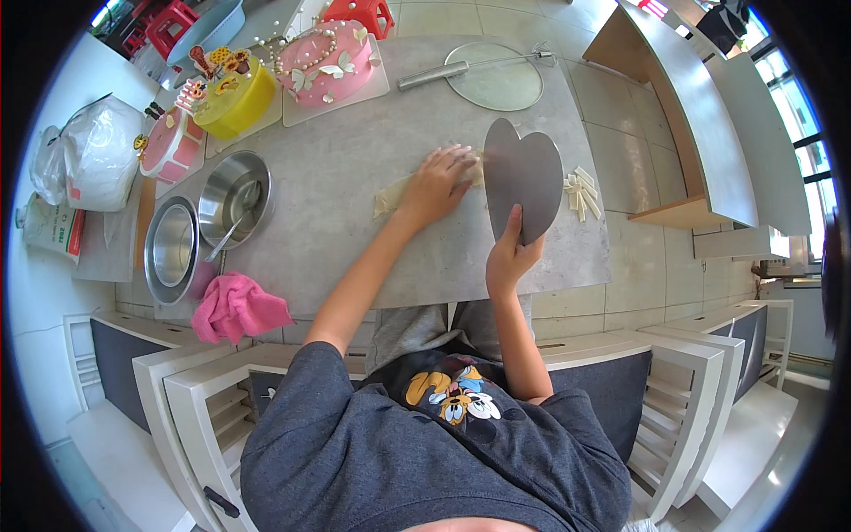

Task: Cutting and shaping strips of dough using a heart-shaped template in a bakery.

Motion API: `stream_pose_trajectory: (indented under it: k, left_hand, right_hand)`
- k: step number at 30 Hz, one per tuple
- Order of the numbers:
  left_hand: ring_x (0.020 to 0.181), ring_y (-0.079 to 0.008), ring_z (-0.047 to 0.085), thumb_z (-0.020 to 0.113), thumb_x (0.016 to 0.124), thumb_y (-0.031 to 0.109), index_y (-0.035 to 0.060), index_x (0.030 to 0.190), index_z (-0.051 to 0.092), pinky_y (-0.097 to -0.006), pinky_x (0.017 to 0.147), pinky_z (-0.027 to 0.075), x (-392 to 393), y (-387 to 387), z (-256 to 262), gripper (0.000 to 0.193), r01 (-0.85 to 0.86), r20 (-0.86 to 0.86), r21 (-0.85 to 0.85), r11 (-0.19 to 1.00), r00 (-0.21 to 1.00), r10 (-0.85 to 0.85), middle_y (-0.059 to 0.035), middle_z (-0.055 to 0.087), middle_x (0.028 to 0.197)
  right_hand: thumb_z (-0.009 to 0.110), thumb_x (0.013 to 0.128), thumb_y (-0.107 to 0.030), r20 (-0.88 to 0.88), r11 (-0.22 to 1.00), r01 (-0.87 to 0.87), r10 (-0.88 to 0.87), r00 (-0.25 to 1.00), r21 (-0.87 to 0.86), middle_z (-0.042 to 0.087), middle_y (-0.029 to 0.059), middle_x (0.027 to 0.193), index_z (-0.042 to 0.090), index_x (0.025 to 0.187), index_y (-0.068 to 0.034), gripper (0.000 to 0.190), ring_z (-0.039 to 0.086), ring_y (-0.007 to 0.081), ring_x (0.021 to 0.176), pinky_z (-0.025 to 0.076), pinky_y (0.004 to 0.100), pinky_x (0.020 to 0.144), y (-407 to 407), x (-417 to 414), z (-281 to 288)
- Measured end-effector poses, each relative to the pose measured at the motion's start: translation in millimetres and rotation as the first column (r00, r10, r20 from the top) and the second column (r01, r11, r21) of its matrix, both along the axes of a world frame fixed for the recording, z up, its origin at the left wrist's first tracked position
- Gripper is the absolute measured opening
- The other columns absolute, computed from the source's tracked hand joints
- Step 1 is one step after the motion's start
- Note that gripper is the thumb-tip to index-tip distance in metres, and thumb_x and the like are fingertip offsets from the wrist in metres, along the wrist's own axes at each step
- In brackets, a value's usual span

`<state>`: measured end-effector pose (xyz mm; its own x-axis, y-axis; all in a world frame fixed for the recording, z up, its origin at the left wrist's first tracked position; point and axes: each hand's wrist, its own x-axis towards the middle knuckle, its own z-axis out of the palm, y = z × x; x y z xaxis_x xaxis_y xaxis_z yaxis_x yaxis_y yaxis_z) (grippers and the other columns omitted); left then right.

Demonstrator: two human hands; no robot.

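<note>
A flat piece of pale dough (391,197) lies on the grey table. My left hand (435,185) rests palm down across it, fingers spread near its right end. Much of the dough is hidden beneath that hand. My right hand (513,261) grips a heart-shaped grey plate (525,176), thumb on its face, with the plate's left edge beside the dough. Where the plate's edge meets the dough is hard to make out. To the right of the plate, several short cut dough strips (583,194) form a small loose pile.
At the far side lie a whisk (435,74) and a round glass board (495,93). Decorated pink (326,63) and yellow (236,103) cakes stand at the far left. Nearer are steel bowls (223,179), a spoon (229,233) and a pink cloth (239,307) at the table's edge.
</note>
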<state>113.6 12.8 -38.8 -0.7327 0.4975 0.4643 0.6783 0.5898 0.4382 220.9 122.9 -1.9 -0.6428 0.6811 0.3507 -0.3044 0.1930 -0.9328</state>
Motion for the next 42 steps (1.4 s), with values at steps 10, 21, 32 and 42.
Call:
stream_pose_trajectory:
  k: [10, 21, 32, 42]
  left_hand:
    - [0.112, -0.0265, 0.049, 0.056, 0.082, 0.018, 0.0109, 0.103, 0.06, -0.0424, 0.098, 0.036, 3, 0, -3, 0.023, 0.034, -0.116, 0.028, 0.999, 0.993, -0.031, -0.0101, 0.054, 0.117]
    - [0.106, -0.0276, 0.053, 0.057, 0.079, 0.014, 0.0118, 0.11, 0.058, -0.0439, 0.094, 0.039, 5, 0, -2, 0.031, 0.054, -0.098, 0.045, 0.998, 0.994, -0.049, -0.009, 0.056, 0.115]
    - [0.105, -0.0268, 0.053, 0.057, 0.079, 0.013, 0.0103, 0.109, 0.058, -0.0441, 0.093, 0.04, 6, 0, -2, 0.031, 0.049, -0.079, 0.067, 0.997, 0.996, -0.044, -0.0083, 0.055, 0.115]
    - [0.109, -0.0248, 0.051, 0.057, 0.079, 0.013, 0.0085, 0.107, 0.058, -0.0423, 0.094, 0.039, 7, -3, -5, 0.028, 0.056, -0.078, 0.07, 0.996, 0.996, -0.05, -0.0073, 0.055, 0.116]
  right_hand:
    - [0.05, 0.088, -0.004, -0.046, 0.977, 0.042, -0.033, 0.998, 0.209, 0.06, 0.0135, 0.078, 0.053, 0.098, 0.008, 0.016, 0.055, 0.0161, 0.065, 0.044, 0.0274, 0.059, -7, -2, -7]
    - [0.049, 0.089, -0.004, -0.003, 0.976, 0.025, -0.025, 1.0, 0.217, 0.06, 0.0145, 0.08, 0.052, 0.101, 0.007, 0.016, 0.055, 0.018, 0.066, 0.044, 0.0278, 0.061, -12, -3, 2]
    - [0.05, 0.089, -0.006, 0.074, 0.995, -0.02, 0.013, 0.997, 0.099, 0.059, 0.015, 0.095, 0.049, 0.108, 0.008, 0.023, 0.055, 0.0185, 0.087, 0.043, 0.029, 0.078, -17, -15, -2]
    - [0.05, 0.088, -0.004, 0.003, 0.972, 0.008, -0.009, 1.0, 0.235, 0.06, 0.0149, 0.082, 0.05, 0.101, 0.006, 0.017, 0.056, 0.0185, 0.071, 0.045, 0.0287, 0.064, -18, -29, 1]
